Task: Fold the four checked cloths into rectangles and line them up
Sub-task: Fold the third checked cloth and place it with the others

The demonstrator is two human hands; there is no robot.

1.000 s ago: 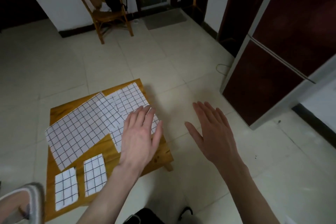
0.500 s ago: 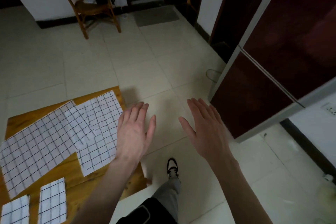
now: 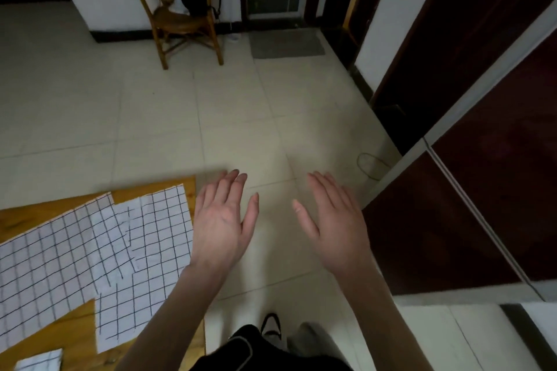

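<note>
Hovering bare left hand (image 3: 223,220) and right hand (image 3: 334,220), fingers straight, holding nothing, flat gridded cloths (image 3: 90,250), wooden table (image 3: 72,328)

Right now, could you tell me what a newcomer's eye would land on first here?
Two open hands, the left hand and right hand, held out flat above the tiled floor. At lower left, unfolded checked cloths overlap on a low wooden table; a wooden chair stands by the far wall.

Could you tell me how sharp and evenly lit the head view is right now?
Head view: dim indoor light with dark corners; the left hand and right hand look soft with slight motion blur; the grid on the unfolded checked cloths stays readable; wide-angle distortion bends the cabinet edges.
</note>
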